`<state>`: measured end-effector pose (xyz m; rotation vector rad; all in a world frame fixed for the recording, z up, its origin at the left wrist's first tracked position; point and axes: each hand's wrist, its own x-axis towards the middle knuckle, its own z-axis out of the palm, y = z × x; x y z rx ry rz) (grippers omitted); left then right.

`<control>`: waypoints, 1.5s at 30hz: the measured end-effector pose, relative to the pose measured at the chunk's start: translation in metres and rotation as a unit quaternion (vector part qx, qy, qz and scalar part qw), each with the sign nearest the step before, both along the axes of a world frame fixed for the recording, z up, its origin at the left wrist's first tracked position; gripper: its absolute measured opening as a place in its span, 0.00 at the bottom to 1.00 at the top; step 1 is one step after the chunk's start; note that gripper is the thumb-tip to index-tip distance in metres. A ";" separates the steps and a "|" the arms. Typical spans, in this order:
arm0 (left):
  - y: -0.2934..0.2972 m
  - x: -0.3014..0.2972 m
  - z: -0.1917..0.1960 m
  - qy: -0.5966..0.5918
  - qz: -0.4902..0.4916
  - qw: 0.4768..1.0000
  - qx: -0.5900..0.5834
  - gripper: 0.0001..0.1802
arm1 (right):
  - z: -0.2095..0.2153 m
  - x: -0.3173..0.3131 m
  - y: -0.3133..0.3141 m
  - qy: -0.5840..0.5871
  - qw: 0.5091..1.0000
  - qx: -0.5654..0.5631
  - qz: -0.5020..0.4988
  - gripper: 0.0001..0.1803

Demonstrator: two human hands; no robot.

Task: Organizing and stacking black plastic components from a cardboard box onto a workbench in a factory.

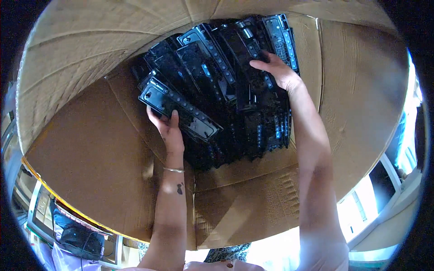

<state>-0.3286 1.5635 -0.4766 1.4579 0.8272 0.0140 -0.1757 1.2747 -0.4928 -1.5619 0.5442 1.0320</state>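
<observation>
Both my arms reach down into a deep cardboard box that holds a heap of long black plastic parts. My left hand is closed on the near left end of one long black plastic part, a flat bar with a row of round studs and a glossy end plate. Its thumb lies on top, and the other fingers are partly hidden below the edge. At the upper right, my right hand grips another dark plastic part, thumb laid across it. Most of that hand's fingers are out of sight.
Tall, bending cardboard walls surround the heap. Another black part with pale studs leans by the right wall. Outside the box, a black bag-like object with cables sits at lower left.
</observation>
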 end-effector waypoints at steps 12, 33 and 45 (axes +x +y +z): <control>0.014 0.012 -0.042 0.006 0.047 0.972 -0.232 0.32 | 0.049 -0.046 0.104 -0.211 0.969 0.012 0.129 0.56; -0.007 0.057 -0.017 0.079 0.026 0.971 -0.224 0.35 | 0.045 -0.034 0.117 -0.426 0.856 -0.273 0.109 0.49; -0.003 0.071 -0.009 0.037 -0.014 0.981 -0.192 0.25 | 0.030 -0.051 0.127 -0.407 0.849 -0.337 0.018 0.55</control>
